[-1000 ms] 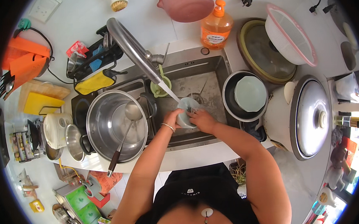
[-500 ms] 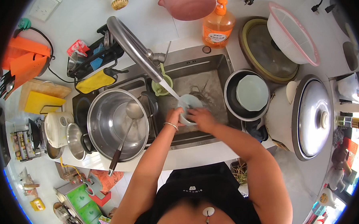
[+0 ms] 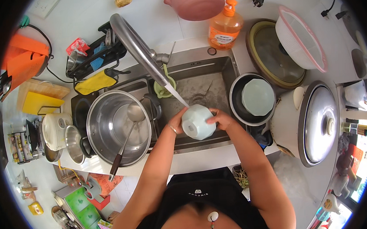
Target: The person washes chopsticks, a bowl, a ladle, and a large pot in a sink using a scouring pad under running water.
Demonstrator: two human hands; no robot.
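Note:
A pale celadon bowl [image 3: 200,122] is tipped over the sink, its outside and foot turned up toward me. My left hand [image 3: 177,119] grips the bowl's left edge, its fingers partly hidden behind it. On the other side my right hand [image 3: 221,118] holds the rim, thumb on the outer wall. Water runs from the curved faucet [image 3: 139,51] onto the bowl's far edge. Under it lies the stainless sink [image 3: 227,88], wet at the bottom. A light-green strainer [image 3: 165,89] hangs near the faucet.
To the right, a metal basin [image 3: 236,112] holds another pale bowl [image 3: 258,96]. A big steel pot [image 3: 96,153] with a ladle [image 3: 129,131] stands at the left. Behind the sink is an orange soap bottle [image 3: 225,26]. A lidded white pot [image 3: 288,118] sits far right.
The bowl has been turned so its outside faces me under the stream. My right hand has moved from inside the bowl to its right rim.

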